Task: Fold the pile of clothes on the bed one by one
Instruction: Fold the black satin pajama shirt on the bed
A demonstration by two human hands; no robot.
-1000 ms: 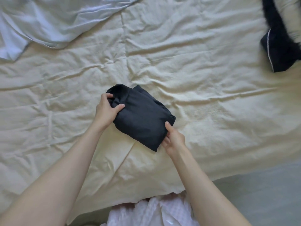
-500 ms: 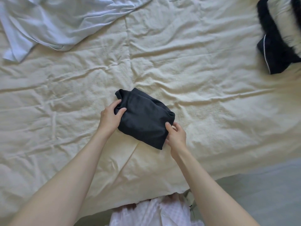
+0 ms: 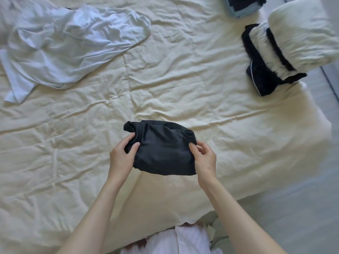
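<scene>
While my left hand (image 3: 121, 156) and right hand (image 3: 205, 160) both pinch the folded black garment (image 3: 163, 149) over the near middle of the bed (image 3: 183, 92), I judge it needs placing next on the folded stack (image 3: 264, 77), far right.

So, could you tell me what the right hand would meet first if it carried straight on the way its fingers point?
Probably only the dark folded garment that the right hand already grips; beyond that, bare bedsheet, though depth is unclear.

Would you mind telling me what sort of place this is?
Most likely a bedroom: a wide bed with a wrinkled cream bedspread, a white pillow, and a loose pale blue garment.
</scene>
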